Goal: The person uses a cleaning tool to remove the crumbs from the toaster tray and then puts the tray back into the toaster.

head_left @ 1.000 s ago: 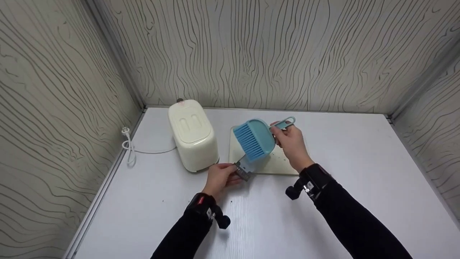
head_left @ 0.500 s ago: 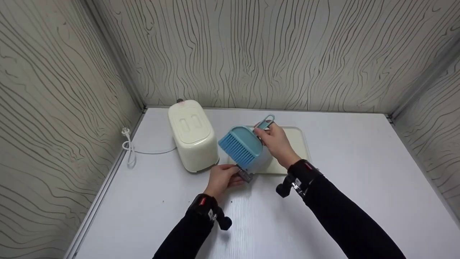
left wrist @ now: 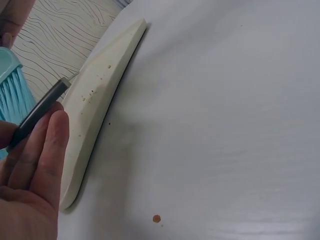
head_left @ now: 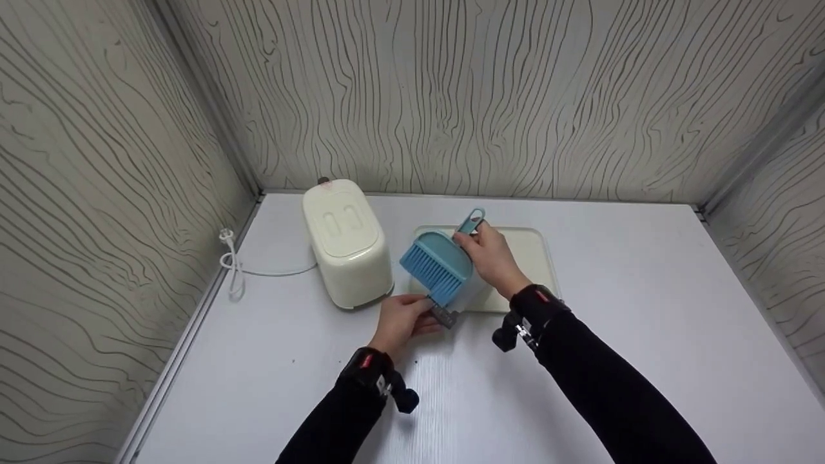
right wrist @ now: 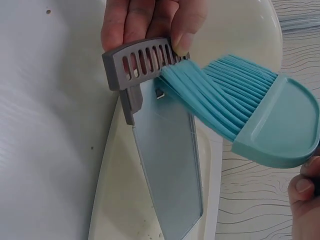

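My left hand (head_left: pixel 403 319) pinches the grey slotted end of a crumb tray (right wrist: pixel 170 160), whose thin metal plate slants down over a cream serving tray (head_left: pixel 532 264). By its handle, my right hand (head_left: pixel 495 261) holds a light blue hand brush (head_left: pixel 445 254). In the right wrist view the bristles (right wrist: pixel 200 95) bend against the crumb tray where plate and grey end meet, close to the left thumb. Small crumbs (left wrist: pixel 90 95) are scattered on the serving tray. From the head view, most of the metal plate is hidden behind the brush.
A cream toaster (head_left: pixel 345 245) with a lid on top stands left of the serving tray. Its white cord and plug (head_left: pixel 229 251) lie at the table's left edge. A brown crumb (left wrist: pixel 156 218) and several specks lie on the white table. Patterned walls (head_left: pixel 451 96) enclose the back and sides.
My right hand has moved left and nearer, taking the brush from over the metal plate down to the crumb tray's grey end. The left hand has barely shifted.
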`<state>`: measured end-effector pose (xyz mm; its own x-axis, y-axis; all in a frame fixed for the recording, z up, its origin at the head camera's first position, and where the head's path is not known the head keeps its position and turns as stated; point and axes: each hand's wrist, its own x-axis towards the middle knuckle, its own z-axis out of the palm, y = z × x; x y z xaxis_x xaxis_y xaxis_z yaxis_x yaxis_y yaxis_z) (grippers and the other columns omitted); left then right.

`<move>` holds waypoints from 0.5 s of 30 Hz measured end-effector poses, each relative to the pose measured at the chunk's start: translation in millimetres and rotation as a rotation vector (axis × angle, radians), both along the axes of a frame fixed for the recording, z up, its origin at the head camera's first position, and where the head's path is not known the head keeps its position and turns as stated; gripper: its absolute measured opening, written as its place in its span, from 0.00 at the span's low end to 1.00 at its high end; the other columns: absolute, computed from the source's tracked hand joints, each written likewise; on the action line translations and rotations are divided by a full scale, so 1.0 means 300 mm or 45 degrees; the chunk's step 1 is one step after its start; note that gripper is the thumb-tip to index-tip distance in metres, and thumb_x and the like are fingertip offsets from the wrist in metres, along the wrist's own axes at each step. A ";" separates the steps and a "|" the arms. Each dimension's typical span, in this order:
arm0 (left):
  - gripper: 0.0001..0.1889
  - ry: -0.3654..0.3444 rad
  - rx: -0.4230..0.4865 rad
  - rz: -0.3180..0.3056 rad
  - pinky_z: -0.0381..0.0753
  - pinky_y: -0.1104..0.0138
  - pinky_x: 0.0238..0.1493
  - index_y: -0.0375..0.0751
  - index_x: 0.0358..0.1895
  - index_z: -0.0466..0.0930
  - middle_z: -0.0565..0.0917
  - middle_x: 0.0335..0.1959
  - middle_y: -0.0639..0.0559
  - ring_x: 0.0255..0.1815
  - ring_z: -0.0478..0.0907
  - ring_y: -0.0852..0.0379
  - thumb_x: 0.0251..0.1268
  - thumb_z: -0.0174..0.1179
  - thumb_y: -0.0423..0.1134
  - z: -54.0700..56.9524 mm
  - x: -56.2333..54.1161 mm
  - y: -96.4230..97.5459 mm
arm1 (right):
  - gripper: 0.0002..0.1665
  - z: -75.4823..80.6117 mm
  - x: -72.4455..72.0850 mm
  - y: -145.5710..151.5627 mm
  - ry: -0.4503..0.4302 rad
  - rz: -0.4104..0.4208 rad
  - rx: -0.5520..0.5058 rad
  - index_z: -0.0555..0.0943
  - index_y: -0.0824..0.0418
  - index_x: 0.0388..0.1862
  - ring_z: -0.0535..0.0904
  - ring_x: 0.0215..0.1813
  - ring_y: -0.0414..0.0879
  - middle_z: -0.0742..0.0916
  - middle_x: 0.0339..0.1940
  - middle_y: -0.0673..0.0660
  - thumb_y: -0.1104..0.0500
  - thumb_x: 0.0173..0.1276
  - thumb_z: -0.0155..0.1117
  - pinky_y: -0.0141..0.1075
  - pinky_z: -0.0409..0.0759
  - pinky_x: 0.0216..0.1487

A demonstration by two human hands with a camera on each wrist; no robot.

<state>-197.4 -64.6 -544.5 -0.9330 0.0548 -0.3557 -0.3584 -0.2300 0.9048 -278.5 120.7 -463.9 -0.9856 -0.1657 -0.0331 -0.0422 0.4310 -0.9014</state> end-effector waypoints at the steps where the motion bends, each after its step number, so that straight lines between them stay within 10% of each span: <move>1: 0.18 -0.006 -0.002 0.001 0.91 0.56 0.43 0.21 0.57 0.78 0.88 0.43 0.33 0.38 0.90 0.46 0.69 0.59 0.31 0.002 -0.001 0.000 | 0.14 -0.004 -0.003 0.001 0.011 0.001 0.019 0.73 0.60 0.49 0.66 0.33 0.44 0.73 0.30 0.49 0.50 0.81 0.56 0.34 0.65 0.30; 15: 0.18 -0.019 0.007 0.039 0.92 0.57 0.41 0.20 0.56 0.77 0.87 0.44 0.30 0.37 0.90 0.47 0.68 0.59 0.30 -0.010 -0.009 0.006 | 0.16 -0.035 -0.051 0.065 0.131 -0.070 0.147 0.74 0.64 0.54 0.77 0.47 0.49 0.85 0.49 0.61 0.52 0.84 0.50 0.42 0.78 0.47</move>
<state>-200.2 -62.9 -547.6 -0.9290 0.0281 -0.3690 -0.3642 -0.2461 0.8982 -293.9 140.3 -474.4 -0.9923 -0.1127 0.0523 -0.1050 0.5359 -0.8377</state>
